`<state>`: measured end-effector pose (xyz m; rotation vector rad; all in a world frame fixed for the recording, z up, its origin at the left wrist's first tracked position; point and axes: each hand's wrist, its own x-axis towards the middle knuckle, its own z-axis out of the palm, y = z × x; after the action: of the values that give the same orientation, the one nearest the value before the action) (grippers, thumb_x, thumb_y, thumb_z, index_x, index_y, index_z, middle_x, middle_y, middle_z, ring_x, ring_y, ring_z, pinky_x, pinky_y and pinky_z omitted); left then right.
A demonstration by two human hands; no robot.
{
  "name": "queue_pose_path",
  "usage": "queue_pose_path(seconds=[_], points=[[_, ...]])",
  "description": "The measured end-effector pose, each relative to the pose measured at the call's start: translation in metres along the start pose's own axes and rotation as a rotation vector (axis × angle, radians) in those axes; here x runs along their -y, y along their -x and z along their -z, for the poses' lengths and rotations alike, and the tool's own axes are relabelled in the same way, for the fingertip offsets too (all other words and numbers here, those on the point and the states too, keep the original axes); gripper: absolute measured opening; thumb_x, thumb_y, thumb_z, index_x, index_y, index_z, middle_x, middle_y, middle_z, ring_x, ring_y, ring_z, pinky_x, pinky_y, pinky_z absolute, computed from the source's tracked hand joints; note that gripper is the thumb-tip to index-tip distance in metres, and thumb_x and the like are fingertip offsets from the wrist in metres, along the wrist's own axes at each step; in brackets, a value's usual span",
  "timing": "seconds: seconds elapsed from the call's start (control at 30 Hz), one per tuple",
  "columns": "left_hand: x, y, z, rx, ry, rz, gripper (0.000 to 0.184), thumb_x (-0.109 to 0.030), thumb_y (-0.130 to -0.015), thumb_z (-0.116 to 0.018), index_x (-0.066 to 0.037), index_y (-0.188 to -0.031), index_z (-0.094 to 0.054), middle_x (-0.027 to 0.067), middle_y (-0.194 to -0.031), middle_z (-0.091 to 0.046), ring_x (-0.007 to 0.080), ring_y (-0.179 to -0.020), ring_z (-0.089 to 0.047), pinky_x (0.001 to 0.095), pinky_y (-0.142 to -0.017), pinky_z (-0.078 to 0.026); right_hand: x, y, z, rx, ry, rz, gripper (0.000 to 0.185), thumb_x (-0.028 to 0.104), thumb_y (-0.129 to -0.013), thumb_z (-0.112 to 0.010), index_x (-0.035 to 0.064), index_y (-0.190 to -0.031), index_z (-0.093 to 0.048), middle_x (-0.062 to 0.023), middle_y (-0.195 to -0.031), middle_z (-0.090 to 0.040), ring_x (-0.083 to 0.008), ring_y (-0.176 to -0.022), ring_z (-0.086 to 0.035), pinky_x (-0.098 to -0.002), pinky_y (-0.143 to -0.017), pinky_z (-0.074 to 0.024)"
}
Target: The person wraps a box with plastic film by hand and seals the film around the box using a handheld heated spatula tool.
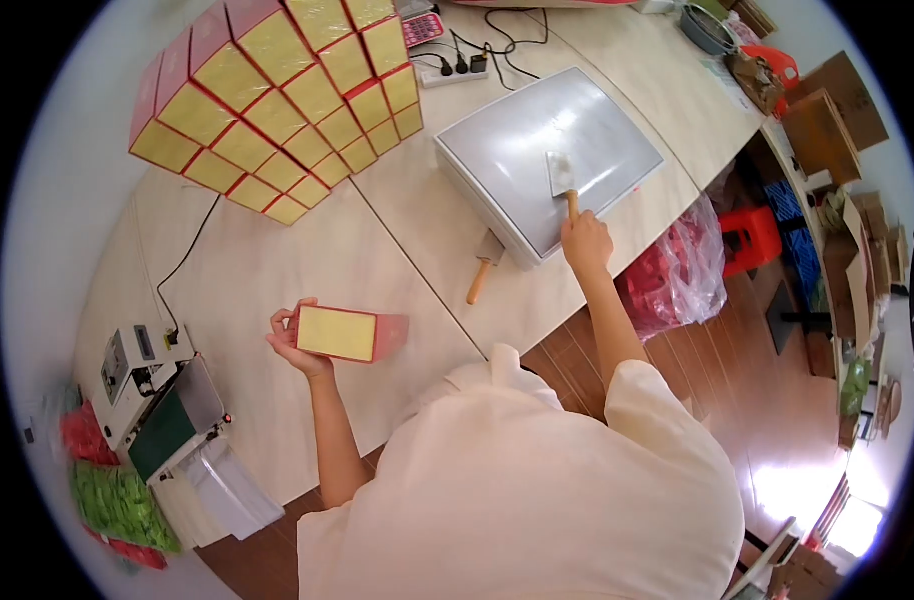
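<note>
My left hand (299,350) grips one end of a red box with a pale yellow face (337,334), held at the near part of the table. Over on the right, my right hand (586,243) is closed round the wooden handle of a putty knife (560,174). Its broad blade lies over the shiny grey top of a flat, box-shaped unit (522,130); whether it presses on the surface I cannot tell. A second putty knife (482,270) with a wooden handle rests beside the unit's near left corner.
A tall stack of red and yellow boxes (277,110) stands at the back left. Behind the grey unit are a power strip (454,74) and loose black cables. A white machine (162,400) sits at the left edge. Below the right edge is a plastic-wrapped red bundle (677,270).
</note>
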<state>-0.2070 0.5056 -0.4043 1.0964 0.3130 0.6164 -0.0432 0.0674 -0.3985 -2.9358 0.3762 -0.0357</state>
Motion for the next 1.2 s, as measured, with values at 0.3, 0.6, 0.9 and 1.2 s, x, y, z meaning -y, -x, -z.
queue_pose_path(seconds=[0.3, 0.6, 0.9, 1.2], points=[[-0.006, 0.006, -0.006, 0.010, -0.027, -0.003, 0.055, -0.061, -0.098, -0.027, -0.012, -0.098, -0.051, 0.0242, -0.103, -0.067, 0.0282, -0.098, -0.063, 0.0373, -0.088, -0.049, 0.092, 0.101, -0.021, 0.449, -1.093, 0.040, 0.033, 0.034, -0.101, -0.048, 0.0014, -0.098, -0.046, -0.0113, -0.078, -0.058, -0.0208, -0.065, -0.060, -0.0376, -0.063, -0.0496], [-0.019, 0.020, -0.011, -0.132, -0.340, -0.007, 0.065, -0.064, -0.099, -0.020, -0.009, -0.109, -0.054, 0.0185, -0.115, -0.065, 0.0234, -0.105, -0.061, 0.0367, -0.094, -0.045, 0.148, 0.149, -0.147, 0.346, -0.981, 0.021, 0.033, 0.032, -0.099, -0.052, 0.0000, -0.096, -0.044, -0.0066, -0.067, -0.051, -0.0206, -0.059, -0.057, -0.0386, -0.056, -0.0468], [0.010, 0.076, 0.043, -0.289, -0.457, 0.069, 0.060, -0.057, -0.102, -0.028, -0.007, -0.122, -0.053, 0.0082, -0.118, -0.061, 0.0197, -0.110, -0.057, 0.0358, -0.091, -0.043, 0.149, 0.099, -0.093, 0.725, -1.155, -0.504, 0.056, 0.015, -0.090, -0.057, -0.0005, -0.136, -0.028, -0.0209, -0.104, -0.054, -0.0233, -0.062, -0.062, -0.0342, -0.047, -0.0533], [-0.029, 0.107, 0.023, -0.286, -0.616, 0.013, 0.022, -0.020, -0.102, -0.048, -0.004, -0.116, -0.055, 0.0046, -0.104, -0.059, 0.0134, -0.097, -0.057, 0.0270, -0.080, -0.044, 0.095, 0.159, -0.107, 0.447, -1.091, 0.043, 0.067, 0.011, -0.087, -0.058, 0.0019, -0.142, -0.021, -0.0196, -0.117, -0.048, -0.0264, -0.079, -0.060, -0.0363, -0.063, -0.0531]])
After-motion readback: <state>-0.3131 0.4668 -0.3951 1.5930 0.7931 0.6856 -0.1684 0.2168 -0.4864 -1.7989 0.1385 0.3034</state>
